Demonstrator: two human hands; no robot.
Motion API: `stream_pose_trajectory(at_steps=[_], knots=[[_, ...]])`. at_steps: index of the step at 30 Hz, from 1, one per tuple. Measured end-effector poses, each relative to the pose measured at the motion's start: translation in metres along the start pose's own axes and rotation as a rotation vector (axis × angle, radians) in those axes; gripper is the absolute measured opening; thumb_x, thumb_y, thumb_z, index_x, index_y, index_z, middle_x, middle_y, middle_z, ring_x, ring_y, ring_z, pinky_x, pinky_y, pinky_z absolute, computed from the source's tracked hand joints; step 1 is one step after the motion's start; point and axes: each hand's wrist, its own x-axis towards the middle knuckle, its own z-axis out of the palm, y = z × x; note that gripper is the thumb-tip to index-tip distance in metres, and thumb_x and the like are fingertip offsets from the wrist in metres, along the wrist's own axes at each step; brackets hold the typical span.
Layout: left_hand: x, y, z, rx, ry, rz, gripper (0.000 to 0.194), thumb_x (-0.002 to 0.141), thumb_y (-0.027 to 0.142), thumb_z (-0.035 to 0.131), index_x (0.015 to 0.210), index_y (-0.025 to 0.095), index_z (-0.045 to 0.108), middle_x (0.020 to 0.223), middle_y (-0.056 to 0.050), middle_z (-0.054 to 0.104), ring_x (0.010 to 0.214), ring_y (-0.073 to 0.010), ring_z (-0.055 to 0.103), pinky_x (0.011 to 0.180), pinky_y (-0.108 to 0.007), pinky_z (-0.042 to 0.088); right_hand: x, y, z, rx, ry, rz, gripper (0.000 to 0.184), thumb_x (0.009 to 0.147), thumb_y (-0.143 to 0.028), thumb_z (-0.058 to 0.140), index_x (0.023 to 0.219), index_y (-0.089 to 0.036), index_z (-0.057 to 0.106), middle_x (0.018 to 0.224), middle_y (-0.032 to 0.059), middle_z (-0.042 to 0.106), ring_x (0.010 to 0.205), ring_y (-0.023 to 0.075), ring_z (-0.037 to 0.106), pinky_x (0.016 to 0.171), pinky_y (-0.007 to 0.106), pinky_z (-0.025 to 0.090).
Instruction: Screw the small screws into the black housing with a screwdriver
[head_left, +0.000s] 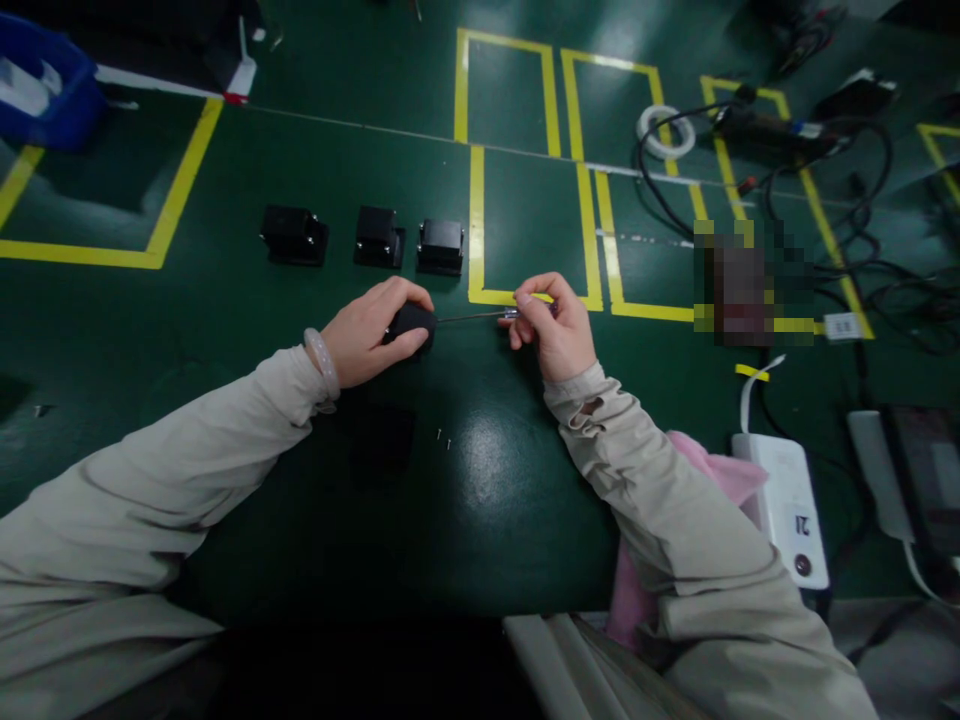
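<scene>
Dark green tabletop (525,545), yellow tape outlines (476,220), soft white glare (484,455)

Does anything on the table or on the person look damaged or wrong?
Two small screws lie loose on the table, where they might roll away. The right sleeve gapes near its cuff, perhaps torn. No spill shows.

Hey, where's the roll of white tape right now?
In the head view, the white tape roll is at the upper right, on the yellow-marked green surface, with a black cable running across it.
</scene>
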Motion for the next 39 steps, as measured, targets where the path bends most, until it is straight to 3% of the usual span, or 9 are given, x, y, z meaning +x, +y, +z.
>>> stream_pose_trajectory(at_steps=[9, 15, 25, 39], knots=[[-0.002, -0.006, 0.004, 0.009, 0.028, 0.024, 0.043, 0.092, 0.047, 0.045, 0.117, 0.016, 0.060, 0.112, -0.010, 0.063, 0.100, -0.0243, 0.060, 0.094, -0.041, 0.051, -0.002, -0.003, 0.001, -0.035, 0.006, 0.005, 0.039, 0.081, -0.055, 0.074, 0.084, -0.023, 0.051, 0.044, -0.0158, 0.042, 0.040, 0.0049, 0.050, 0.055, 0.023, 0.049], [-0.002, -0.006, 0.003, 0.013, 0.030, 0.029, 0.044, 0.092, 0.047, 0.045, 0.117, 0.015, 0.060, 0.112, -0.011, 0.064, 0.100, -0.0249, 0.060, 0.094, -0.042, 0.051, -0.005, -0.008, 0.004, -0.119, 0.021, -0.085, 0.029, 0.086, -0.047, 0.070, 0.084, -0.025, 0.052, 0.046, -0.0133, 0.044, 0.040, 0.0065, 0.049, 0.050, 0.026, 0.044], [-0.001, -0.006, 0.004, 0.034, 0.024, 0.028, 0.044, 0.091, 0.049, 0.045, 0.119, 0.017, 0.058, 0.115, -0.010, 0.063, 0.104, -0.0250, 0.060, 0.096, -0.042, 0.050, -0.009, -0.011, 0.004, -0.262, 0.026, -0.146, 0.034, 0.089, -0.056, 0.067, 0.083, -0.026, 0.052, 0.045, -0.0107, 0.046, 0.036, 0.0082, 0.045, 0.038, 0.026, 0.032], [-0.002, -0.006, 0.003, 0.046, 0.017, 0.021, 0.043, 0.092, 0.047, 0.046, 0.121, 0.017, 0.057, 0.118, -0.010, 0.064, 0.107, -0.0257, 0.060, 0.097, -0.041, 0.050, -0.010, -0.014, 0.006, -0.228, -0.036, -0.197, 0.021, 0.092, -0.042, 0.064, 0.091, -0.027, 0.050, 0.050, -0.0113, 0.045, 0.040, 0.0090, 0.045, 0.044, 0.029, 0.033]])
